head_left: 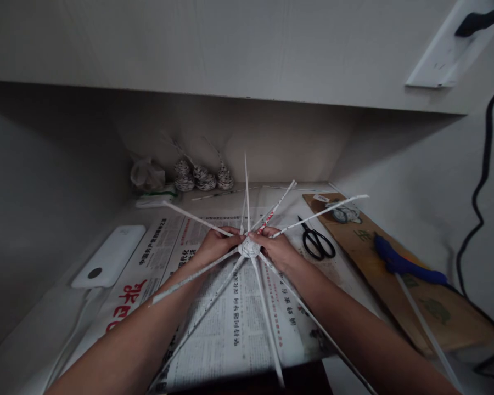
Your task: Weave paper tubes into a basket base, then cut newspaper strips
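Between my two hands is a small round weave of rolled newspaper strips (249, 248), with several long paper spokes fanning out in all directions. My left hand (221, 243) pinches its left edge, thumb at the top of the woven centre. On the other side my right hand (276, 247) grips the right edge, its thumb meeting the centre close to the left thumb. The fingers beneath the weave are partly hidden. The piece is held above newspaper sheets (218, 307) spread over the work surface.
Black scissors (318, 242) lie right of my hands. Beyond them a blue glue gun (407, 263) rests on a brown board (354, 258). A white power bank (111, 257) sits left. Several woven paper gourds (205, 178) stand at the back. A shelf panel (230, 49) overhangs.
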